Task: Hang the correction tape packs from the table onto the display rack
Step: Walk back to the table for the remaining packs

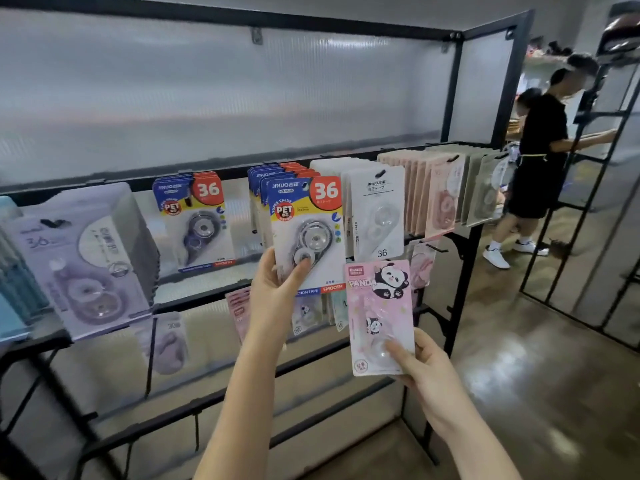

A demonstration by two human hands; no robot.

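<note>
- Left hand (273, 289): thumb on the front and fingers behind pinch the lower left of the blue "36" pack (306, 233), held up at the display rack (460, 237).
- Right hand (427, 370): thumb across the blister, fingers behind, pinching the bottom of the pink panda pack (379, 313), held upright just right of the blue pack.
</note>
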